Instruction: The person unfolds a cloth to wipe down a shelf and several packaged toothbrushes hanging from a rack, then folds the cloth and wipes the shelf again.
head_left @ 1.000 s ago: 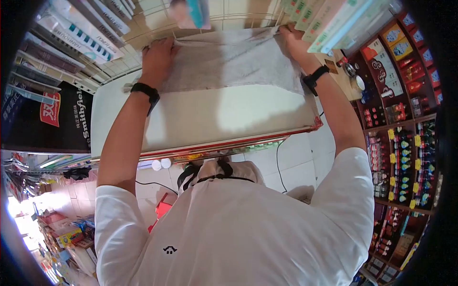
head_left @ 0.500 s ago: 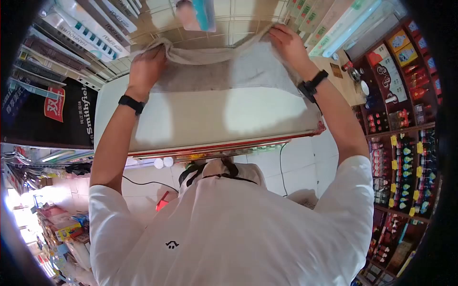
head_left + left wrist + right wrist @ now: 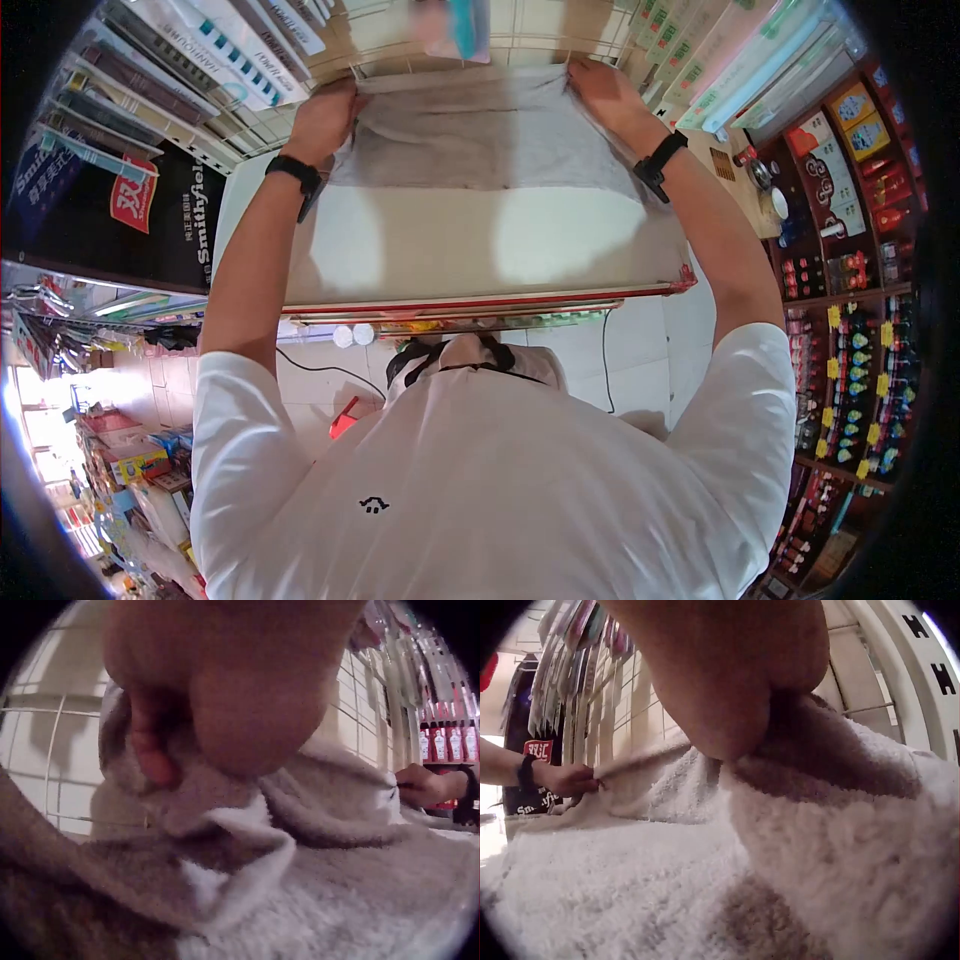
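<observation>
A greyish-white terry towel [image 3: 450, 130] lies stretched from side to side over the back of a white counter top [image 3: 400, 240]. At its far left corner my left hand [image 3: 325, 120] pinches the edge; the right wrist view shows this hand [image 3: 570, 780] from across the cloth. My right hand [image 3: 608, 98] grips the far right corner, where the left wrist view catches its fingers [image 3: 409, 787] pulling the towel into a peak. Close up, the fabric [image 3: 337, 885] bunches in soft folds beneath my left palm. Part of the right fingers is hidden behind that hand.
A white wire grid [image 3: 520, 45] rises behind the counter. Hanging toothbrush packs [image 3: 210, 50] crowd the left, green-and-white packs [image 3: 700, 60] the right. A blurred pink-and-blue pack [image 3: 450, 25] hangs in the middle. Shelves of bottles [image 3: 855, 350] stand at the right.
Half a second ago the towel's far edge sagged between my raised hands; now it is drawn straight. My left hand has moved slightly right. Both hands keep hold of the corners.
</observation>
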Motion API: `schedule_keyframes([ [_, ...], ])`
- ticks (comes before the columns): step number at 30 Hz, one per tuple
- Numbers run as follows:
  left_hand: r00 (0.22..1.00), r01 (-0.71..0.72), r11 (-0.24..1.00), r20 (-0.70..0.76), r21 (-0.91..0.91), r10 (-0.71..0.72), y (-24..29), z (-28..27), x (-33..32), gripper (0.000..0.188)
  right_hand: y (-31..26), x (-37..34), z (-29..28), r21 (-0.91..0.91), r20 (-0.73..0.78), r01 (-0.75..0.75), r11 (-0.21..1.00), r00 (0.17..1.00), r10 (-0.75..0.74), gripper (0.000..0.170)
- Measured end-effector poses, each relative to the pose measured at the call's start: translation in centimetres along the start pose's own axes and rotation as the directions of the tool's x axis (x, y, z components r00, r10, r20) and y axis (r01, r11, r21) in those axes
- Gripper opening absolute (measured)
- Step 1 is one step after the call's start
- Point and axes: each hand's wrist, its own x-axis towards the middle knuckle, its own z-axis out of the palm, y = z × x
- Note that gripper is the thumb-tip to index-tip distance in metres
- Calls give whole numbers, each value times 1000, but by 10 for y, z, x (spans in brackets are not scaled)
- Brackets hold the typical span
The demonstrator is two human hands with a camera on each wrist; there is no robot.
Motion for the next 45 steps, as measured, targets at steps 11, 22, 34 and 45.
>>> schedule_keyframes([
  [11, 987, -97, 972, 144, 216, 66, 7, -25, -10, 15, -8, -9, -5, -302, -77, 116, 946, 986, -145, 21],
  [22, 998, -45, 939, 47, 341, 30, 12, -15, -15, 16, -14, -9, -2, -190, -17, -38, 981, 999, 36, 23],
  [34, 987, -117, 940, 146, 321, 73, -2, -21, -18, 13, -21, -15, -19, -123, -118, 30, 992, 992, -45, 10],
  [45, 998, -54, 970, -6, 236, 57, -38, -42, -50, 14, -78, 38, -11, 58, 14, -130, 990, 992, 129, 12],
])
